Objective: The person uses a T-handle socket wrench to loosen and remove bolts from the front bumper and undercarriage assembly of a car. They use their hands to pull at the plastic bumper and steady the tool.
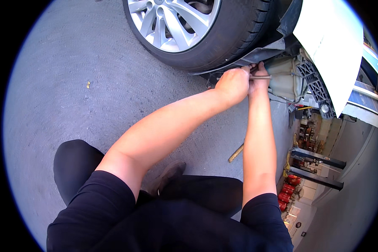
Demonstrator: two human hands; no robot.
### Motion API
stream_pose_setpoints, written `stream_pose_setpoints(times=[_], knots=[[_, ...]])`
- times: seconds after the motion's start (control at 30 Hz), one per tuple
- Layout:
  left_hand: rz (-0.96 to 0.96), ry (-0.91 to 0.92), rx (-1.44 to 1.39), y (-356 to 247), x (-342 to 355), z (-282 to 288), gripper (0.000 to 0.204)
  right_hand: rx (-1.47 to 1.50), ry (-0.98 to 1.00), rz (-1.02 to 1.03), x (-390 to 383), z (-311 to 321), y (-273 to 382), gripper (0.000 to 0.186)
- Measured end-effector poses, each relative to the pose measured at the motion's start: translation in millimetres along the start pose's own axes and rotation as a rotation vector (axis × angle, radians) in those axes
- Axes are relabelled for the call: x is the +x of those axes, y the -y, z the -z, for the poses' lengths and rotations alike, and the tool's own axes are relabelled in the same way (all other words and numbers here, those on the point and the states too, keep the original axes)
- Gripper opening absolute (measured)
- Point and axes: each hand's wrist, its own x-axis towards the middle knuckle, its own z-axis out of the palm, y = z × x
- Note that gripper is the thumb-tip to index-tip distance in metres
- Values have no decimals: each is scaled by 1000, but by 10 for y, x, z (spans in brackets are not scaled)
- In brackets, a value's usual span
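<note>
My left hand (234, 84) is closed around a thin metal tool (262, 77), whose bar sticks out to the right across my right wrist. My right hand (259, 80) is beside and partly behind it, fingers curled up at the lower edge of a dark plastic liner (264, 51) below a car wheel (174, 19) with a silver rim. What those fingers hold is hidden. To their right sit a translucent plastic reservoir (283, 77), a black ribbed bracket (313, 86) and a loose-edged white body panel (332, 46).
I am low on the grey floor (63, 96), my bent legs beneath me. A wooden-handled item (236, 153) lies by my right forearm, with a small yellow scrap (88, 85) at left. Lift posts (319, 178) and red containers (286, 193) stand in the background.
</note>
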Motion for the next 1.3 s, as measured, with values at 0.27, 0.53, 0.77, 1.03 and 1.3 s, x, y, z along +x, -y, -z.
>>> stream_pose_setpoints(times=[0.27,0.53,0.77,1.03,1.3], knots=[[-8,-74,38,-46,46,-141,31,17,17,-13,156,103,22,35],[-18,-95,90,-44,4,-179,32,-22,66,-19,138,85,36,36],[-7,-72,142,-104,28,-214,33,15,87,-36,223,189,84,35],[-51,-111,198,-30,12,-258,34,21,61,-70,241,196,76,35],[-97,-158,251,-116,23,-339,30,-15,117,-141,415,479,191,40]])
